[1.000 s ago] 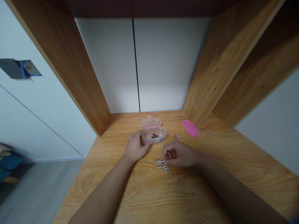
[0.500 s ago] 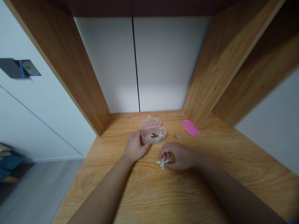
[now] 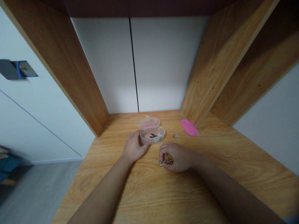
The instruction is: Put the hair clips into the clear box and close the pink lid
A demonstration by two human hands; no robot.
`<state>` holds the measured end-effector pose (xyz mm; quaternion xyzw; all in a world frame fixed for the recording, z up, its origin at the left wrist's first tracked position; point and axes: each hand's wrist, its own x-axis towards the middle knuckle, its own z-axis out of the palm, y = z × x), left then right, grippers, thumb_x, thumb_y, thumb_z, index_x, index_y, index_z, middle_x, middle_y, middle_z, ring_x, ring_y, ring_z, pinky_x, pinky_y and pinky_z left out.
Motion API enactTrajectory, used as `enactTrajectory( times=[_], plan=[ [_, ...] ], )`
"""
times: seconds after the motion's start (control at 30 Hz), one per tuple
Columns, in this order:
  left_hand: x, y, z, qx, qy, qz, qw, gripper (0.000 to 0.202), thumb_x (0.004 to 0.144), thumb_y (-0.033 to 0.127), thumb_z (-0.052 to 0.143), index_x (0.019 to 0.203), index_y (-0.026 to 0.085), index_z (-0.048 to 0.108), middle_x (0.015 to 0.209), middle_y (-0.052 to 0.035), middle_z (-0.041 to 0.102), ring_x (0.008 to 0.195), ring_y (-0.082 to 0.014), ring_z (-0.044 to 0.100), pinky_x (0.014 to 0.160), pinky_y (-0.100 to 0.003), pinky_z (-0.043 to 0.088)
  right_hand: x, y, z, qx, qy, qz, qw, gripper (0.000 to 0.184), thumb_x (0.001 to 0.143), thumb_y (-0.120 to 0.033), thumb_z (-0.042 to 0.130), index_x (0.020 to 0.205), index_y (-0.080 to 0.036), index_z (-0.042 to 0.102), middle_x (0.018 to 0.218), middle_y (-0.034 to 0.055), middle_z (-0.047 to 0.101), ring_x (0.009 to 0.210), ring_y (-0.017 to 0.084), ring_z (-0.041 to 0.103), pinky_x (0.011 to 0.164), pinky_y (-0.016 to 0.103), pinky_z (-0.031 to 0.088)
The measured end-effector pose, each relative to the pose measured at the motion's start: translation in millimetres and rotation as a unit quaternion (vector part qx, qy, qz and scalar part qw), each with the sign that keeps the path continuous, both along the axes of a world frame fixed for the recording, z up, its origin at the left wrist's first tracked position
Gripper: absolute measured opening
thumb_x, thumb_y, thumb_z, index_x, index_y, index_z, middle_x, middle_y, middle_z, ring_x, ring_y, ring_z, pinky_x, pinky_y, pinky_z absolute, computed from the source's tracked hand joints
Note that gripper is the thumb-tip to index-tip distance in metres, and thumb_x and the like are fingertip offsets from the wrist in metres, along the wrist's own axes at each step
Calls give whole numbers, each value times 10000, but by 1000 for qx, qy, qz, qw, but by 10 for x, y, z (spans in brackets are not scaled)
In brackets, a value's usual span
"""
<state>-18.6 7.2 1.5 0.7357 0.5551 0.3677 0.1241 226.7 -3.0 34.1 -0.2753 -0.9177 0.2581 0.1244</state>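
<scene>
Metal clips (image 3: 168,161), spread out earlier, now bunch in your right hand (image 3: 177,157).
Its fingers pinch them; your left hand (image 3: 134,148) clasps the clear box (image 3: 158,140).

Your left hand (image 3: 134,149) and right hand (image 3: 179,157) are bare; your left forearm (image 3: 105,189) and right forearm (image 3: 224,186) are bare too, as far as they show; each forearm has a smooth outline, slimmest at the wrist and broadening towards the lower edge of the view; your fingers (image 3: 163,153) look slender; nail detail is too small to make out; a blurred bluish patch (image 3: 289,220) shows in the lower right corner, possibly clothing, though you cannot tell.
</scene>
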Motion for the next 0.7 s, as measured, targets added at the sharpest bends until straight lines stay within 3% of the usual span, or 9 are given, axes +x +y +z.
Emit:
enactTrajectory(
  times=[0.13,0.3,0.43,0.53,0.7],
  plan=[
    [-1,0,7,-3,4,-1,1000,513,808,424,735,1234,188,574,1148,-120,711,1081,-313,662,970,-464,500,-3,-6,1,-2,4,-11,1000,125,732,-172,684,849,-212,666,830,5,689,748,155,618,702,275,477],
    [-1,5,4,1,4,2,1000,507,803,428,739,1224,195,580,1134,-118,713,1066,-313,666,962,-462,501,-14,-19,38,-21,77,-16,997,185,732,-128,662,898,-209,678,866,18,724,769,155,653,726,275,514],
    [-3,9,-4,0,3,-3,1000,502,802,425,739,1220,196,583,1141,-117,710,1066,-308,666,959,-459,499,-24,-8,93,23,151,-42,987,158,759,-143,676,893,-226,679,870,15,737,792,165,670,772,302,527],
    [-5,11,-8,-2,-2,-9,1000,499,805,422,735,1221,194,583,1136,-116,712,1058,-303,667,952,-452,501,-45,15,118,88,223,-82,967,104,799,-183,686,886,-240,678,880,36,731,840,190,675,803,340,537],
    [2,2,-3,-8,-4,-37,999,479,802,427,731,1208,206,604,1137,-109,714,1066,-306,664,958,-452,502,-68,58,117,190,313,-191,911,59,859,-226,672,913,-250,676,899,60,721,878,215,673,795,375,553]
  ],
)
